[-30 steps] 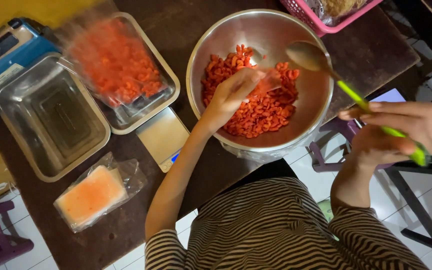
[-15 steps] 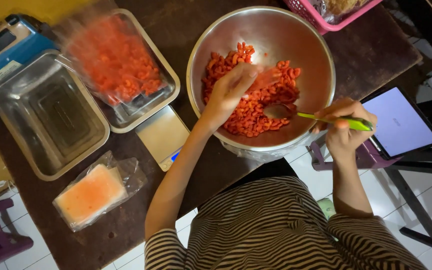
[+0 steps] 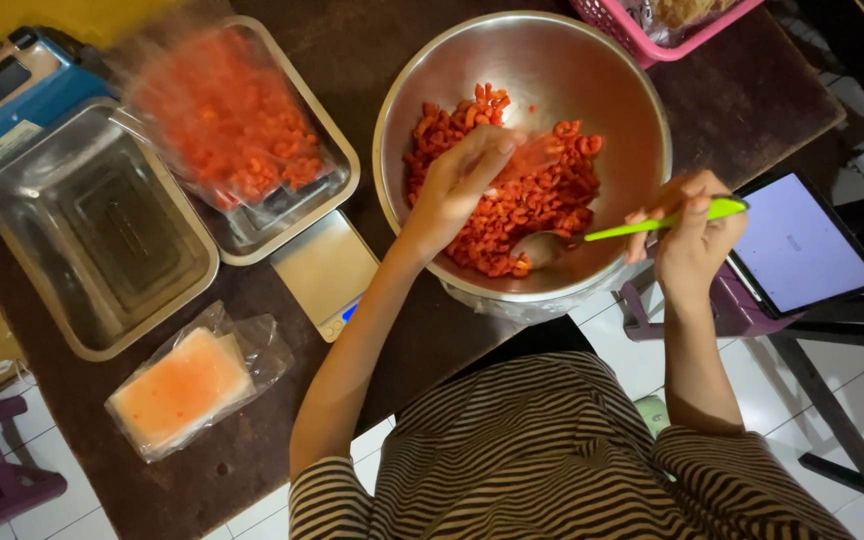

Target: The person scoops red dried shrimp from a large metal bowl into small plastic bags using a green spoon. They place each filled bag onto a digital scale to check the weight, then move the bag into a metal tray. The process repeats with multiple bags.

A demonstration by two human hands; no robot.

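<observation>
The steel bowl (image 3: 552, 70) sits on the surface (image 3: 402, 330), holding red curled snacks (image 3: 542, 200). My left hand (image 3: 457, 190) pinches a small clear bag (image 3: 530, 158), blurred and hard to read. My right hand (image 3: 692, 240) grips the green-handled spoon (image 3: 652, 222), its scoop partly buried.

Warm overhead light glares off the steel bowl (image 3: 522, 150); bagged snacks (image 3: 222, 115) blurred.

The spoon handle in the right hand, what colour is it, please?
Bright lime green, seen in the head view: spoon handle, right hand.
</observation>
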